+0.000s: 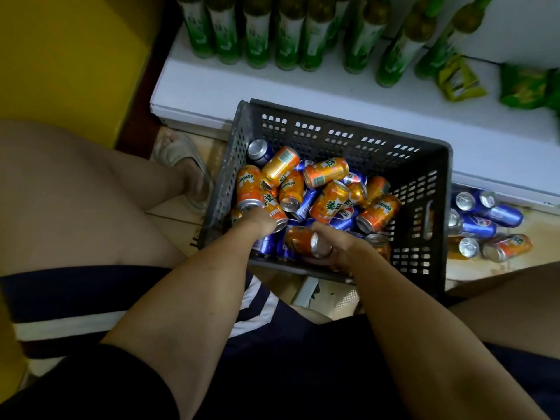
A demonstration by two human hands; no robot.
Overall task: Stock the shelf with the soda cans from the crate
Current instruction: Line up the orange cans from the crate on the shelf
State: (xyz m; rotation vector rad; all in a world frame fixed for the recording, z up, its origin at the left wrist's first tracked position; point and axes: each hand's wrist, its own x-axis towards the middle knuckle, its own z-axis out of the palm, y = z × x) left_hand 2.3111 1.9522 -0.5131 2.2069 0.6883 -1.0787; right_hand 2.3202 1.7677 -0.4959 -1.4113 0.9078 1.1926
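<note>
**Lifting cans out of the crate**

Reaching into the grey crate (339, 137) at frame centre, the right hand (336, 247) is holding an orange can (298, 240) in a closed grip; the can is lying on its side, long axis running left-right, silver end toward the hand. The left hand (257, 224) is digging among the cans, its grip hidden. For a clean lift, each can should be grasped mid-body and turned upright before reaching the white shelf (242, 86) in the upper frame.
</note>
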